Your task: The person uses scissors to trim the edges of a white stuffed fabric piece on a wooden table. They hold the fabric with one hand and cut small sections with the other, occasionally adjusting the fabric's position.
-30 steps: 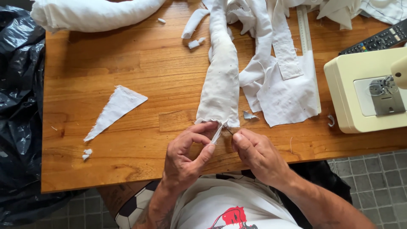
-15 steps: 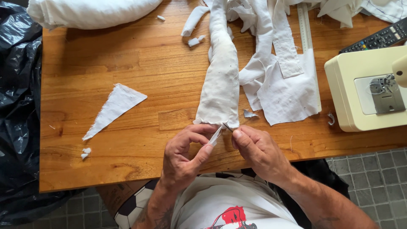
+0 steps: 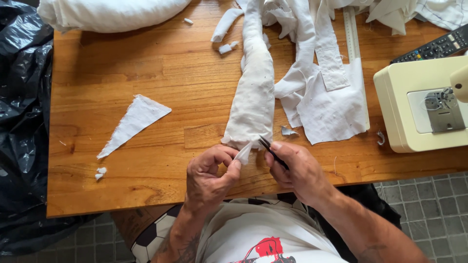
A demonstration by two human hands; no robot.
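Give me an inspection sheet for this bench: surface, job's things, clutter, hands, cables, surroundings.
Surface: wooden table, bare patches between cloth pieces.
Job's things: long white cloth roll, near end at the table edge; thin dark tool, kind unclear, at that end.
Clutter: triangular scrap; small bits; cloth pile; ruler; remote; small metal hook; white bundle.
Hands: left hand pinches a cloth corner; right hand holds the tool.
Cables: nothing seen.
Surroundings: sewing machine at right; black plastic bag at left; grey tiled floor.
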